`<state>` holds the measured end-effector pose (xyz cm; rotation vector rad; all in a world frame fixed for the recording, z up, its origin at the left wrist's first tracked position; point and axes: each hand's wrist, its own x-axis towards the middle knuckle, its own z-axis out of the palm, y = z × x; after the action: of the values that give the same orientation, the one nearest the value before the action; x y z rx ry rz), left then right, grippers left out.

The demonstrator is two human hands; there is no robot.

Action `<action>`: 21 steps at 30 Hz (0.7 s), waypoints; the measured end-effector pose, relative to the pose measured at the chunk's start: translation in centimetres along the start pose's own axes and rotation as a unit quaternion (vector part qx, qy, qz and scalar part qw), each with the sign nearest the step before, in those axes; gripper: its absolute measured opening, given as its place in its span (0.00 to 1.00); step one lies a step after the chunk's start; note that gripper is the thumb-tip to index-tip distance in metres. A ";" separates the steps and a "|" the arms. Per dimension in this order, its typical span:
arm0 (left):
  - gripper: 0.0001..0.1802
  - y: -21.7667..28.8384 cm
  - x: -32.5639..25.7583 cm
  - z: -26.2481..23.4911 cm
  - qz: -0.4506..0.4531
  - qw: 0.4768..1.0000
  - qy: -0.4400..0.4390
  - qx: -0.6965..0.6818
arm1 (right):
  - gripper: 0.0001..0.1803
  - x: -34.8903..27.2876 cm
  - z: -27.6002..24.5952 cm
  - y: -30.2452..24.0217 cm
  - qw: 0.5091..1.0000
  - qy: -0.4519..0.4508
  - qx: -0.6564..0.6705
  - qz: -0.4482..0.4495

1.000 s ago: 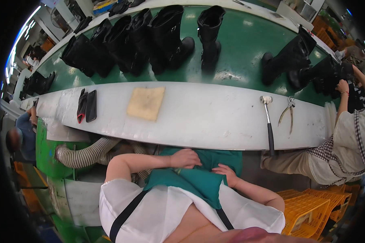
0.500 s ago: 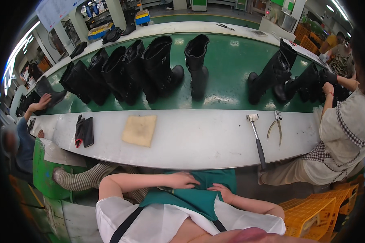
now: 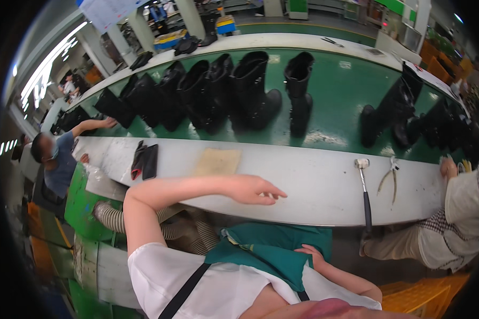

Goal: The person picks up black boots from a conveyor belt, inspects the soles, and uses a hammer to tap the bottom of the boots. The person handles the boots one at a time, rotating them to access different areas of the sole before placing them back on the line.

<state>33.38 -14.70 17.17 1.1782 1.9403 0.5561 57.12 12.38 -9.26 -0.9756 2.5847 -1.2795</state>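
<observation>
My left hand (image 3: 253, 189) is raised over the front edge of the white workbench (image 3: 303, 175), fingers spread, holding nothing. It hovers just right of a tan square pad (image 3: 217, 162) lying on the bench. My right hand (image 3: 310, 254) rests low on my green apron (image 3: 266, 255), fingers loosely apart and empty. A hammer (image 3: 365, 191) with a black handle lies on the bench to the right, with pliers (image 3: 389, 178) beside it.
Several black rubber boots (image 3: 234, 93) stand on the green conveyor (image 3: 335, 90) behind the bench. A dark folded item (image 3: 145, 160) lies at the bench's left. A seated person (image 3: 56, 159) works at left, another (image 3: 457, 212) at right. A ribbed hose (image 3: 117, 218) runs under the bench.
My left hand has lifted off my apron and reached forward over the bench edge. My right hand stays on the apron. My head has tilted, shifting the view.
</observation>
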 end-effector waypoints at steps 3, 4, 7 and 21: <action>0.32 -1.8 1.5 -3.5 -0.046 0.990 0.091 0.093 | 0.19 0.0 0.2 0.0 1.000 0.019 -0.018 -0.008; 0.37 -2.6 2.5 -5.3 -0.070 0.981 0.132 0.122 | 0.19 0.2 0.2 0.0 0.999 0.015 -0.034 -0.024; 0.54 -9.5 6.2 -9.2 -0.069 0.937 0.321 0.117 | 0.19 0.5 0.0 0.0 0.995 -0.006 -0.071 -0.067; 0.70 -9.5 19.5 -8.8 0.105 0.880 0.463 -0.007 | 0.20 0.7 0.3 -1.0 0.993 0.015 -0.098 -0.065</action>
<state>16.10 -1.77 8.08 1.2319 2.5716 1.4532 57.15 11.28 -8.55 -1.1848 2.7522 -1.0894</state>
